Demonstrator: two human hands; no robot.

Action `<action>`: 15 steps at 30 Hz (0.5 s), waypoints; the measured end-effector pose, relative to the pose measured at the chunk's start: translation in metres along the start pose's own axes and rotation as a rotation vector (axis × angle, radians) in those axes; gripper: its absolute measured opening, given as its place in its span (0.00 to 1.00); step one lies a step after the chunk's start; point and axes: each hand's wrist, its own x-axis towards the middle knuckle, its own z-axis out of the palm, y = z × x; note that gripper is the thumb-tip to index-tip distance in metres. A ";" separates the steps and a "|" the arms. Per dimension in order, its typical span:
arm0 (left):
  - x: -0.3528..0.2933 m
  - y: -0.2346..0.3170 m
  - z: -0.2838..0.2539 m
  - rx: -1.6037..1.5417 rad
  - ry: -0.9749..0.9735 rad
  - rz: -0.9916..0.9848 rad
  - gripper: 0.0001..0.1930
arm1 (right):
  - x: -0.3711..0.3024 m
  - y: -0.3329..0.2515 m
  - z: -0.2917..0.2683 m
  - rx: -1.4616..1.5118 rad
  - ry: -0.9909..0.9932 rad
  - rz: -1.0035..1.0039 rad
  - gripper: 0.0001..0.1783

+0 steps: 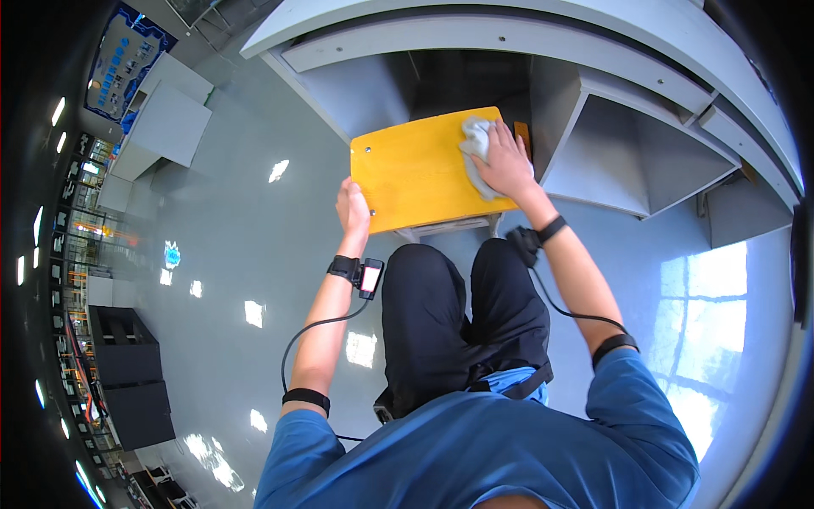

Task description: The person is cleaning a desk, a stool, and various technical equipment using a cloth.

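In front of my knees is a seat with a flat yellow top [407,174] and a light grey frame [445,227] under it. Metal screw heads show near the top's left edge. My left hand [353,209] grips that left edge, its fingers partly hidden beneath. On the right part of the yellow surface lies a crumpled whitish-grey cloth [475,153]. My right hand [507,165] presses on the cloth from above, fingers pointing away from me and covering part of it. A small orange-brown piece [521,134] shows just beyond the right hand.
A light grey desk [500,38] arches across the far side, with an open compartment [640,157] at the right. The glossy grey floor [246,212] spreads left. White cabinets [170,110] and black boxes [131,373] stand farther off. Cables [318,322] run along both my forearms.
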 end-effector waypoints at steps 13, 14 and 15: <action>0.021 -0.031 0.008 -0.479 0.080 0.253 0.27 | 0.027 -0.148 0.078 0.125 -0.011 -0.454 0.44; 0.025 -0.033 0.006 -0.455 0.068 0.243 0.27 | 0.024 -0.142 0.076 0.131 -0.003 -0.486 0.43; 0.022 -0.032 0.004 -0.451 0.072 0.236 0.27 | 0.018 -0.137 0.074 0.136 -0.010 -0.487 0.43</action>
